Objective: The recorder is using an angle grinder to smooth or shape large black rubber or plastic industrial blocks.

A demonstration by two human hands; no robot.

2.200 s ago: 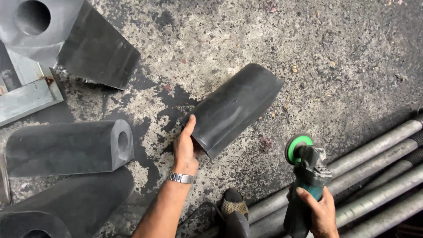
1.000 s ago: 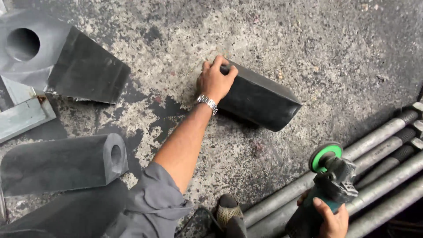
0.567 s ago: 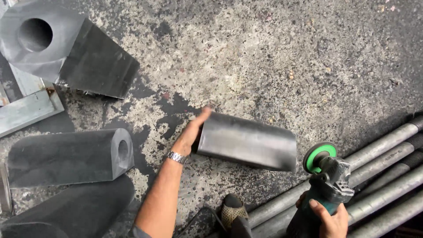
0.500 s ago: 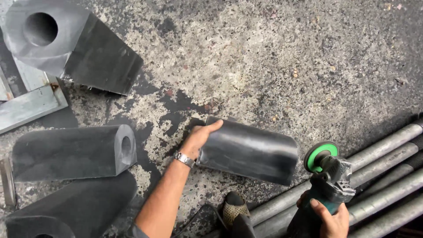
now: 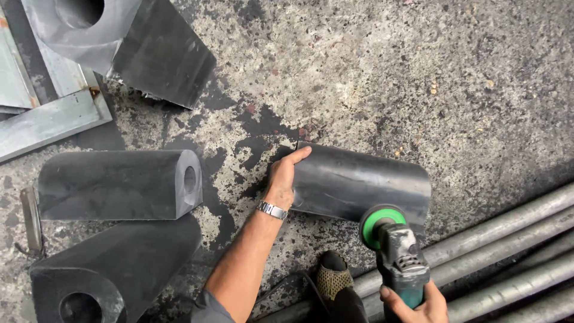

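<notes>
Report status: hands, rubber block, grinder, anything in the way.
Left hand grips the end of the black block lying on the concrete. Right hand holds the grinder, disc at the block's near edge. Shoe and pipes close by.

Black rubber block (image 5: 359, 185) lying sideways on concrete; green-disc grinder (image 5: 397, 254) above
</notes>
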